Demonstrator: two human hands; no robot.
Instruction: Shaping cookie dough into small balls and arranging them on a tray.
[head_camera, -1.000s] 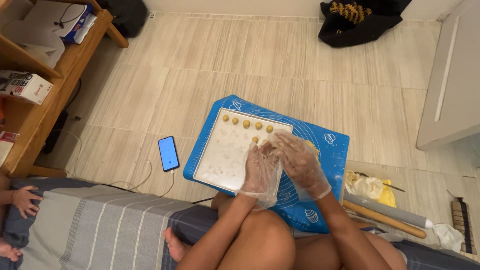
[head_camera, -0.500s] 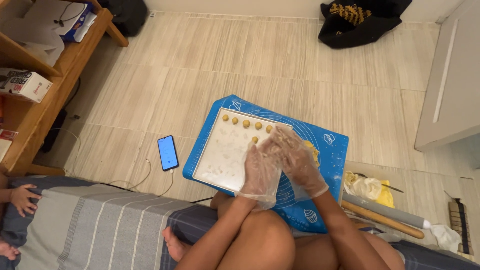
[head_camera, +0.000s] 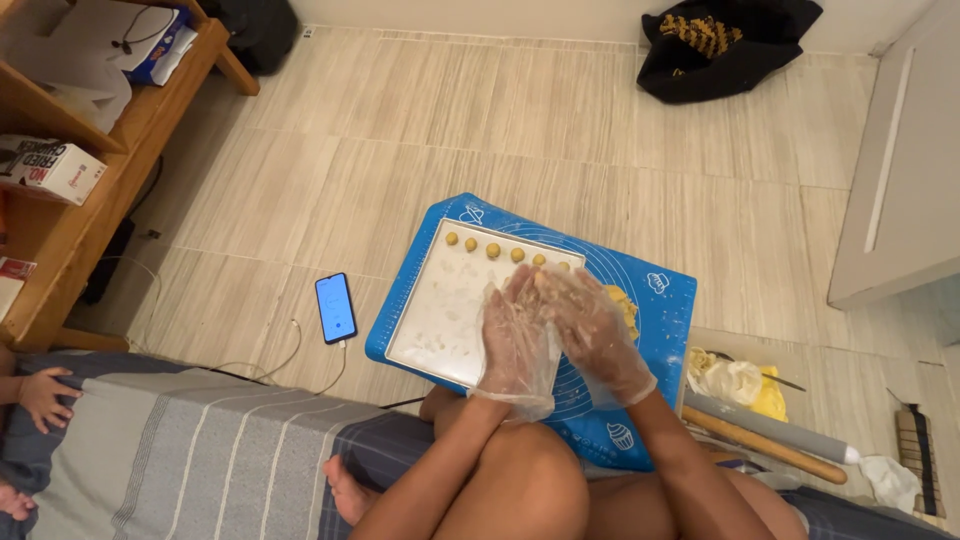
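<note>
Small balls of yellow dough (head_camera: 491, 249) are seen lined up along the far edge of a white tray (head_camera: 440, 315), which has been laid on a blue silicone baking mat (head_camera: 660, 300) spread flat on the tiled floor (head_camera: 420, 130), so that the row stays within easy reach of a person seated at the mat's near edge. Both hands are sheathed in loose clear plastic gloves, presumably to keep the sticky dough off the skin. The left hand (head_camera: 517, 335) and the right hand (head_camera: 592, 330) are held together, palm against palm, above the tray's right edge, fingers pointing away from the body and wrists bent over the raised knees; a piece of dough appears to be pressed between them, though it cannot be made out through the gloves. A larger lump of yellow dough (head_camera: 622, 305) has been left on the mat just beside the right hand. A wooden rolling pin (head_camera: 765, 450) is lying off the mat's right corner, and a phone (head_camera: 335, 307) has been set on the floor left of the mat.
</note>
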